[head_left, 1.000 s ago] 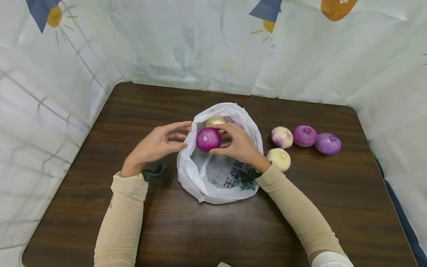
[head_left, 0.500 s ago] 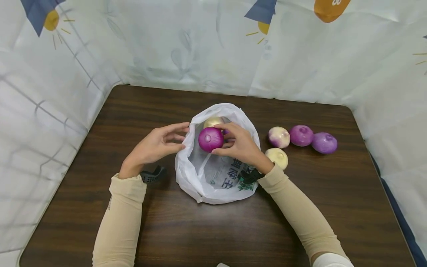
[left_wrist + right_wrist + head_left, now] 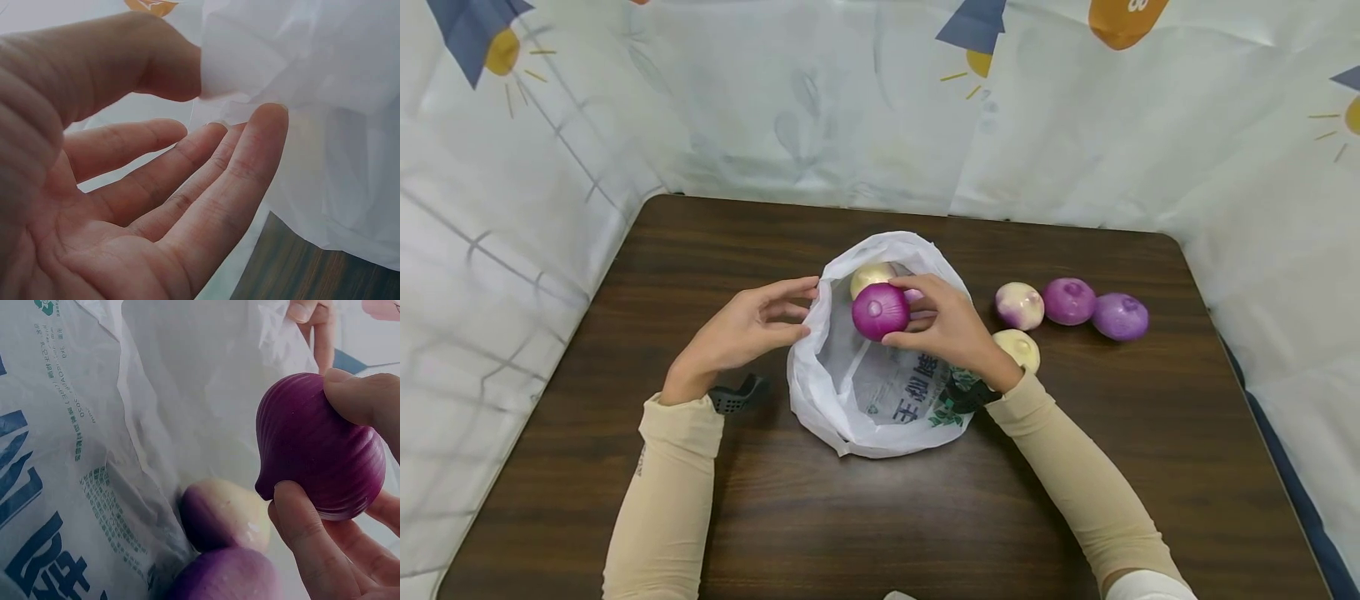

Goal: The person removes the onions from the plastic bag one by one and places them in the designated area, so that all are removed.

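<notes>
My right hand holds a purple onion over the mouth of a white plastic bag. In the right wrist view, the thumb and fingers grip this onion by its sides. Inside the bag lie a pale yellow onion and others partly hidden by the hand. Two of those, a purple-and-cream onion and a purple onion, appear in the right wrist view. My left hand touches the bag's left rim with extended fingers; the plastic hides its thumb tip in the left wrist view.
Right of the bag stand a purple-and-cream onion, two purple onions and a pale yellow onion partly behind my right wrist. Everything rests on a dark wooden table, with a patterned white curtain around it.
The purple onion in my right hand has shifted slightly right over the bag. The whole head view has drifted a little; the left hand stays at the rim.
</notes>
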Available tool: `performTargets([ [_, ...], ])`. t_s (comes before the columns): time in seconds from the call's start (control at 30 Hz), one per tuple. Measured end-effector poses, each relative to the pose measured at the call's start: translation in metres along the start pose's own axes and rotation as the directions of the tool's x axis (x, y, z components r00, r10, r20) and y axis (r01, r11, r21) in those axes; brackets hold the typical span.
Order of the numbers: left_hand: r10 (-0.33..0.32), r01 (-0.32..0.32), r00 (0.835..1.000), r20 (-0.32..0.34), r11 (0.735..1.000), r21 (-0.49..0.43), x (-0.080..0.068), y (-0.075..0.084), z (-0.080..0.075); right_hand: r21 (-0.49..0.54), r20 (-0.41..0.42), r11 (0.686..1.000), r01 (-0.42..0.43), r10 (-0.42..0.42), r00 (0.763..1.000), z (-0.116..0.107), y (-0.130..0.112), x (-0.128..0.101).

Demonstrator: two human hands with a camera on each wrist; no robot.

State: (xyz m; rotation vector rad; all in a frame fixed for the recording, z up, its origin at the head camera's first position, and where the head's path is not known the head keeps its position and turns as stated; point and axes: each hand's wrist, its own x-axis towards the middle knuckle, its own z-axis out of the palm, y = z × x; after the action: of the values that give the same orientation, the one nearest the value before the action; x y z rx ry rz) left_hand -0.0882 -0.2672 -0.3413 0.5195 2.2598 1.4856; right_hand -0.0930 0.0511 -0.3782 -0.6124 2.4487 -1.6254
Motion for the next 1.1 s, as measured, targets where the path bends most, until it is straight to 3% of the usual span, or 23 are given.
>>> performTargets([
  [0.63,0.013,-0.013,1.000,-0.001,0.999,-0.032,0.001,0.001,0.003,-0.055,-0.075,0.998,0.010,-0.014,0.997,-0.016,0.002,-0.015],
  [1.1,0.024,-0.024,1.000,0.000,1.000,-0.009,0.001,0.003,0.003,0.051,-0.113,0.999,-0.018,0.024,0.993,-0.027,0.006,-0.027],
])
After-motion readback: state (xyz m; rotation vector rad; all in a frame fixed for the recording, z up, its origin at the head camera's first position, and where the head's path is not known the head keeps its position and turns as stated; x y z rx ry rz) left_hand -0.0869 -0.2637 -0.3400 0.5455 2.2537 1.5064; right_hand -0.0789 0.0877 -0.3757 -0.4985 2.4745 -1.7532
